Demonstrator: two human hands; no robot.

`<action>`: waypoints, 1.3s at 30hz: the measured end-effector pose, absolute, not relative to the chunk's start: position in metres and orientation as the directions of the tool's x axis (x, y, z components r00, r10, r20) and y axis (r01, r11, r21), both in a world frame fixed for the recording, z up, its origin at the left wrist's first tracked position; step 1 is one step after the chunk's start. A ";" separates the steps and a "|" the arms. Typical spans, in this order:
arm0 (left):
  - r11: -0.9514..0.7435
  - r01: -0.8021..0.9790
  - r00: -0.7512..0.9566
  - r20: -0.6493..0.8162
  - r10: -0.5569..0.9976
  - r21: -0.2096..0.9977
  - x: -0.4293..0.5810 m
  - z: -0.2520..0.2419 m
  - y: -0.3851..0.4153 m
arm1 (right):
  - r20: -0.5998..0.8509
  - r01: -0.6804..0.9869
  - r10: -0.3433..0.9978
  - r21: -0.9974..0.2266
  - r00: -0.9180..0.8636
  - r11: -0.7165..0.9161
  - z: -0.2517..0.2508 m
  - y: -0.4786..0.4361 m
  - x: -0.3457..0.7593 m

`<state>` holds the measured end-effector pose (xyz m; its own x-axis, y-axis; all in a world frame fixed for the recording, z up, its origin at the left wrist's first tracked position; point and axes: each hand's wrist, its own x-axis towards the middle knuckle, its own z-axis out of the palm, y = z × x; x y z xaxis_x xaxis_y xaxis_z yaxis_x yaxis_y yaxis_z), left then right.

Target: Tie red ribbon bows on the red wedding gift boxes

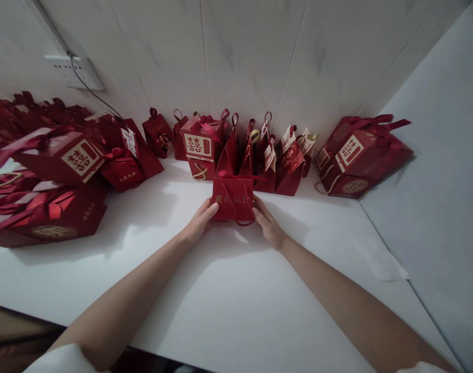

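Note:
Between my two hands is a small red gift bag with gold lettering and red rope handles hanging down its front. My left hand grips its left side, the thumb lying on the front face. On the right side, the fingers of my right hand press against the bag's edge. Directly behind it stand several red gift boxes with ribbon loops and tags. A larger red box with a white double-happiness label is just behind and to the left.
More red boxes and ribboned bags crowd the left of the white table. Another labelled box stands at the right corner. A white slip lies near the right edge. A power strip with a cable is on the tiled wall.

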<state>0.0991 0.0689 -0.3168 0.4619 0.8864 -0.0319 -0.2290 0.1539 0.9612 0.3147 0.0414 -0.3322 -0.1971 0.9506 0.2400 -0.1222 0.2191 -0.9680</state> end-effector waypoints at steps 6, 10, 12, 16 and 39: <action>0.297 -0.152 0.534 -0.174 0.827 0.943 0.099 -0.314 0.072 | 0.221 -0.203 0.946 -0.963 -0.237 0.175 -0.335 0.042 0.318; 0.528 -0.097 0.645 -0.351 0.679 0.844 0.101 -0.299 0.067 | 0.228 -0.215 0.949 -0.960 -0.220 0.181 -0.330 0.040 0.318; 0.639 -0.129 0.703 -0.385 0.598 0.758 0.101 -0.294 0.065 | 0.234 -0.217 0.952 -0.957 -0.195 0.191 -0.327 0.039 0.316; 0.727 -0.204 0.771 -0.349 0.532 0.656 0.100 -0.294 0.064 | 0.228 -0.223 0.952 -0.958 -0.206 0.181 -0.325 0.037 0.314; 0.682 -0.204 0.738 -0.347 0.578 0.702 0.102 -0.300 0.066 | 0.215 -0.170 0.950 -0.969 -0.225 0.179 -0.326 0.037 0.314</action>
